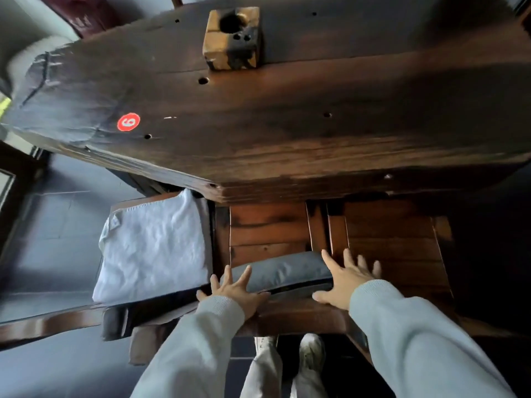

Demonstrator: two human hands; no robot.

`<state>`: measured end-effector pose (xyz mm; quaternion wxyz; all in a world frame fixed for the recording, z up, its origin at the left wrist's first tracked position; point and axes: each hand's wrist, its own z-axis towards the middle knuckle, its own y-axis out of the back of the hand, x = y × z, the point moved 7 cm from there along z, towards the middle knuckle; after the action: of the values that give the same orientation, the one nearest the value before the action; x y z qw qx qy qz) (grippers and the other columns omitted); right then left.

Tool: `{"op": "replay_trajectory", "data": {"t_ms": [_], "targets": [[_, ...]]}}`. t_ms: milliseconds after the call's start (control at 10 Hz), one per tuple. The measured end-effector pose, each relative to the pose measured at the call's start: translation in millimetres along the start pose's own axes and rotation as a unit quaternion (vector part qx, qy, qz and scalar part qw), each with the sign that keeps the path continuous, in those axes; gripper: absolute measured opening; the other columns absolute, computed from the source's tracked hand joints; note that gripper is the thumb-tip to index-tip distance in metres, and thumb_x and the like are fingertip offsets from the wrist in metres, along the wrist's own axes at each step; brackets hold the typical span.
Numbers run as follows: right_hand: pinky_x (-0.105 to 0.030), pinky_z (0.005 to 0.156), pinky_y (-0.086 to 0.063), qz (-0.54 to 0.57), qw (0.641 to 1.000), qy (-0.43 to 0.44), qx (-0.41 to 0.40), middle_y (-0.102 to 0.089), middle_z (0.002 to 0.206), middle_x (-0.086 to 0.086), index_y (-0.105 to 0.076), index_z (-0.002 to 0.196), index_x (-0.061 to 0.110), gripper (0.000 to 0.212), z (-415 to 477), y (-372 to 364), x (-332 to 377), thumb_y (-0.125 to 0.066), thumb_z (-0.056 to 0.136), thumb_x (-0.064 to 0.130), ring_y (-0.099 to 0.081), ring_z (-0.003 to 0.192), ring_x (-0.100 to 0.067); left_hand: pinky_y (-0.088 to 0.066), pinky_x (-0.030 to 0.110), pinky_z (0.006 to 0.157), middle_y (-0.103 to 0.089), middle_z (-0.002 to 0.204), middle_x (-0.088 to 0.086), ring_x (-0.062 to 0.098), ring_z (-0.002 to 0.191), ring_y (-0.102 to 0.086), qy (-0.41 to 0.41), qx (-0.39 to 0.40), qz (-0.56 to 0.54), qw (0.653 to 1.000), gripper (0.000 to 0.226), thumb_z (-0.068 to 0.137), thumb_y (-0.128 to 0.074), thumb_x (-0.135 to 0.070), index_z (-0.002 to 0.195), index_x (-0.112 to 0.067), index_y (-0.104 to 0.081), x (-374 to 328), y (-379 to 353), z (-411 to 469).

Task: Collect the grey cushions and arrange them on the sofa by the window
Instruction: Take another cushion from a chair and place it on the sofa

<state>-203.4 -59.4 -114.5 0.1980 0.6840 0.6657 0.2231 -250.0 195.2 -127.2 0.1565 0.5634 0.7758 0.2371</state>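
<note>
A grey cushion [283,270] stands on edge against the back of a dark wooden seat [270,231], just below me. My left hand [234,288] lies on its left end with fingers spread. At the cushion's right end my right hand [346,280] is also spread, thumb low, fingers over the cushion's edge and the seat beyond it. Neither hand has closed around the cushion. To the left, a chair carries a pale white-grey cushion [152,248] lying flat. Another grey cushion [21,67] shows at the far left behind the table.
A long dark wooden table [287,110] fills the upper view, with a red round sticker [128,122] and a wooden block holder [231,38] on it. A second wooden seat [393,242] adjoins on the right. The floor [57,219] is dark tile; my shoes [310,351] show below.
</note>
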Motion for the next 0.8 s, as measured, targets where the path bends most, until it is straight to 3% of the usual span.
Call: {"op": "replay_trajectory", "data": {"t_ms": [200,300,400,500,600,700,800], "targets": [[-0.064,0.123,-0.013,-0.008,0.996,-0.006,0.084,0.012,0.173,-0.014,0.008,0.163,0.044,0.104,59,-14,1,-0.065,0.09,0.06,-0.002,0.158,-0.043,0.0,0.071,0.115,0.019,0.167,0.004,0.042,0.151,0.013,0.015,0.057,0.021,0.998,0.093,0.083,-0.049,-0.079,0.151,-0.055,0.01,12,-28,75],[-0.057,0.123,-0.023,0.027,0.992,-0.032,0.117,0.012,0.172,-0.018,0.009,0.164,0.042,0.107,93,-23,-8,-0.066,0.09,0.063,-0.009,0.156,-0.046,-0.008,0.066,0.117,0.008,0.168,0.012,0.049,0.15,0.001,0.063,0.077,0.009,0.995,0.096,0.078,-0.046,-0.086,0.151,-0.056,0.01,30,-40,113],[-0.051,0.125,-0.019,0.086,0.984,-0.077,0.135,0.008,0.172,-0.019,0.007,0.165,0.038,0.102,122,-36,-21,-0.051,0.091,0.077,-0.011,0.158,-0.041,-0.027,0.051,0.118,-0.012,0.166,0.014,0.048,0.147,-0.018,0.072,0.049,-0.085,0.993,0.093,0.084,-0.042,-0.081,0.157,-0.042,-0.001,38,-44,149],[-0.05,0.124,-0.017,0.134,0.976,-0.1,0.139,-0.004,0.174,-0.015,0.002,0.165,0.036,0.098,149,-50,-25,-0.038,0.09,0.084,-0.014,0.158,-0.035,0.0,0.064,0.107,-0.034,0.159,0.005,0.033,0.143,-0.037,0.039,0.032,-0.164,0.985,0.083,0.09,-0.038,-0.073,0.157,-0.027,-0.018,38,-50,179],[-0.047,0.123,-0.024,0.203,0.964,-0.103,0.14,-0.02,0.172,-0.01,-0.005,0.167,0.031,0.096,173,-62,-19,-0.037,0.091,0.083,-0.025,0.155,-0.033,-0.031,0.04,0.117,-0.051,0.148,0.006,0.029,0.136,-0.047,0.022,0.094,-0.203,0.974,0.072,0.09,-0.06,-0.059,0.148,-0.021,-0.041,39,-66,204],[-0.045,0.118,-0.03,0.259,0.954,-0.129,0.084,-0.036,0.165,-0.015,-0.029,0.163,0.021,0.092,197,-63,-17,-0.032,0.094,0.08,-0.036,0.149,-0.036,-0.032,0.043,0.115,-0.046,0.151,0.015,0.033,0.138,-0.043,0.005,0.09,-0.186,0.978,0.075,0.094,-0.051,-0.061,0.15,-0.011,-0.039,44,-68,229],[-0.042,0.111,-0.036,0.258,0.953,-0.157,0.037,-0.047,0.156,-0.019,-0.045,0.153,0.01,0.09,209,-64,-18,-0.036,0.095,0.078,-0.044,0.141,-0.039,-0.037,0.039,0.111,-0.054,0.145,0.012,0.032,0.133,-0.049,0.013,0.07,-0.2,0.977,0.062,0.095,-0.049,-0.06,0.144,-0.021,-0.05,48,-66,237]]}}
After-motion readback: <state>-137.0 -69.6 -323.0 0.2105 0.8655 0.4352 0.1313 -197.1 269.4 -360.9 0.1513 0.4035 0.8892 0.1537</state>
